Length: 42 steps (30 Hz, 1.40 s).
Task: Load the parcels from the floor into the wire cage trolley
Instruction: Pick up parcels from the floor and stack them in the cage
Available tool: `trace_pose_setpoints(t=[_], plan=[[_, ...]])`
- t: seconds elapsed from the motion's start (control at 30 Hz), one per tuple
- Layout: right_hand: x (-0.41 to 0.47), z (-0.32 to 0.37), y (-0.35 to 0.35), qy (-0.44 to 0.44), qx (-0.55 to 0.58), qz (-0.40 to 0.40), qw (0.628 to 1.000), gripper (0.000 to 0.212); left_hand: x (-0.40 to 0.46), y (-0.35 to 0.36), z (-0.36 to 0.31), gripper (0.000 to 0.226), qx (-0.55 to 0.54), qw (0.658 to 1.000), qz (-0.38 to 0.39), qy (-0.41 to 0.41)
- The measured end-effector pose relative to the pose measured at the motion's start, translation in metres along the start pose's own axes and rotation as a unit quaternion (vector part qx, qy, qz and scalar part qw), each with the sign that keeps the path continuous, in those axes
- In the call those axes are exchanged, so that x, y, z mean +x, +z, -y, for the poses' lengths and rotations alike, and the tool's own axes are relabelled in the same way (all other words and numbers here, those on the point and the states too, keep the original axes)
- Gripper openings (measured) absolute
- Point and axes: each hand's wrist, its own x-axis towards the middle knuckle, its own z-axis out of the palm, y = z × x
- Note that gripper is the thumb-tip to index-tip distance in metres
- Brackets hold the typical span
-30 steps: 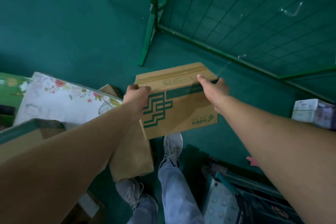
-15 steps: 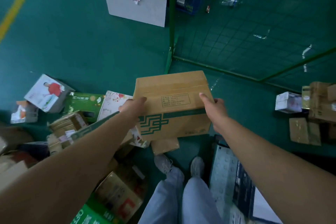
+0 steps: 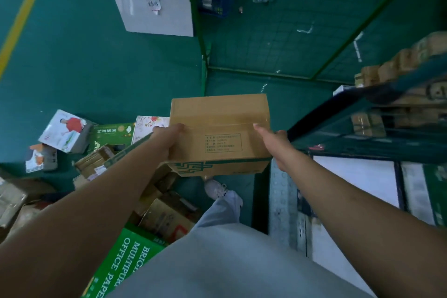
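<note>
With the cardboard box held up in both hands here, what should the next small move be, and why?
Probably carry the cardboard box forward over the green frame and lower it into the wire cage trolley. The left hand and right hand grip its ends, it is clear of the floor, and the cage lies just ahead.

There is one view only, from a wide-angle camera on the person's head. It looks forward and steeply down, so the green floor (image 3: 101,68) fills the upper part and the person's own legs and one shoe (image 3: 215,189) lie at the bottom centre. Both forearms enter from the lower corners and meet near the middle, close to the lens. The wire cage trolley (image 3: 266,38) stands ahead, up and right. Straight edges bend toward the borders.
</note>
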Motion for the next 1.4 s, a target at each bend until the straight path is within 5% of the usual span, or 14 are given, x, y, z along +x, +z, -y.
trace_pose_setpoints(t=[0.13,0.3,0.47,0.63,0.73,0.97,1.1,1.17,1.4], plan=[[-0.036,-0.063,-0.040,-0.033,0.030,0.016,0.999,0.082,-0.054,0.029,0.027,0.051,0.044,0.997,0.048,0.046],[-0.103,-0.152,-0.103,-0.028,0.095,0.024,0.995,0.102,-0.137,0.080,0.070,0.052,0.115,0.985,0.083,0.100],[-0.162,-0.242,-0.165,0.015,0.203,-0.062,0.977,0.080,-0.197,0.145,0.107,0.081,0.180,0.964,0.129,0.150],[-0.213,-0.333,-0.222,0.037,0.332,-0.181,0.925,0.082,-0.284,0.230,0.129,0.078,0.255,0.917,0.174,0.255],[-0.242,-0.372,-0.247,0.036,0.380,-0.228,0.896,0.057,-0.321,0.283,0.134,0.091,0.320,0.872,0.208,0.306],[-0.298,-0.432,-0.277,0.070,0.451,-0.351,0.818,0.051,-0.396,0.389,0.161,0.066,0.456,0.735,0.295,0.406],[-0.322,-0.462,-0.279,0.087,0.498,-0.405,0.762,0.022,-0.430,0.432,0.182,0.054,0.491,0.662,0.354,0.442],[-0.334,-0.469,-0.277,0.103,0.524,-0.422,0.732,0.034,-0.443,0.448,0.191,0.044,0.503,0.628,0.384,0.453],[-0.367,-0.503,-0.248,0.160,0.596,-0.467,0.634,0.068,-0.484,0.492,0.236,0.064,0.548,0.514,0.469,0.464]])
